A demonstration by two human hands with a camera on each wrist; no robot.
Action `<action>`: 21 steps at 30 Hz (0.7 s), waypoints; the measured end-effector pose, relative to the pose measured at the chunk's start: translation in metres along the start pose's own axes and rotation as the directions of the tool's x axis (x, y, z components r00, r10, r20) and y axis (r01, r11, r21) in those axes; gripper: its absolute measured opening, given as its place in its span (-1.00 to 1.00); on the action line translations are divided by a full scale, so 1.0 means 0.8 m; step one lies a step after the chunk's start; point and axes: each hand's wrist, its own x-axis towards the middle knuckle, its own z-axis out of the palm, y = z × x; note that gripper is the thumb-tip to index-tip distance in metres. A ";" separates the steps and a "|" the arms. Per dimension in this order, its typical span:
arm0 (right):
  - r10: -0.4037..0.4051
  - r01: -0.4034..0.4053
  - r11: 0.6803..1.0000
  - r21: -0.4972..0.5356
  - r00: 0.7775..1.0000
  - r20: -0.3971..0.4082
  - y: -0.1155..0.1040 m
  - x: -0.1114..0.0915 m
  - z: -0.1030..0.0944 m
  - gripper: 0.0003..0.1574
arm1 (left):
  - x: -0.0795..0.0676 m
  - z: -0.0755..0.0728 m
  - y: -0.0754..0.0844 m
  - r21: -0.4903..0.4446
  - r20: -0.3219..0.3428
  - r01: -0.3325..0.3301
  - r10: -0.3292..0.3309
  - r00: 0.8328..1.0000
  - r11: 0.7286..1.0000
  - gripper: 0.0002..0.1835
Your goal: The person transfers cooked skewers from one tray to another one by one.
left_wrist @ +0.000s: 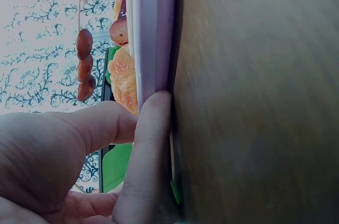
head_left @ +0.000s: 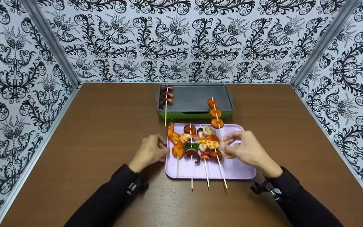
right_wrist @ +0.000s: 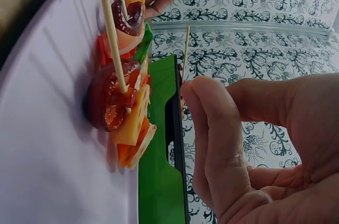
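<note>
My left hand (head_left: 150,149) pinches the left edge of a pink-lilac tray (head_left: 238,170), thumb at the rim and index finger along its outer side in the left wrist view. My right hand (head_left: 247,148) pinches the bare lower end of a skewer with several round orange-brown slices (head_left: 215,113), raised over the tray's far right part. These slices (left_wrist: 85,68) also show in the left wrist view. Several other food skewers lie side by side on the tray, among them an orange meat-like one (head_left: 177,149) and one with a green piece (head_left: 191,146). Their sticks point toward me.
Behind the tray stands a green grill with a dark grey top plate (head_left: 194,97). One skewer of brown pieces (head_left: 166,96) lies on its left side, stick jutting past the front edge. Patterned walls (head_left: 181,41) enclose the brown table (head_left: 112,126).
</note>
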 end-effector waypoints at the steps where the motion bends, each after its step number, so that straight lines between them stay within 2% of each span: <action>1: 0.006 -0.006 1.000 0.016 1.000 0.007 0.001 -0.002 0.000 -0.66 | 0.000 0.000 0.000 0.001 0.000 0.000 0.000 1.000 1.000 -0.84; 21: 0.043 -0.045 0.998 0.032 0.996 0.076 0.013 -0.039 0.002 -0.56 | 0.000 -0.001 0.000 -0.005 0.000 -0.014 0.014 1.000 1.000 -0.86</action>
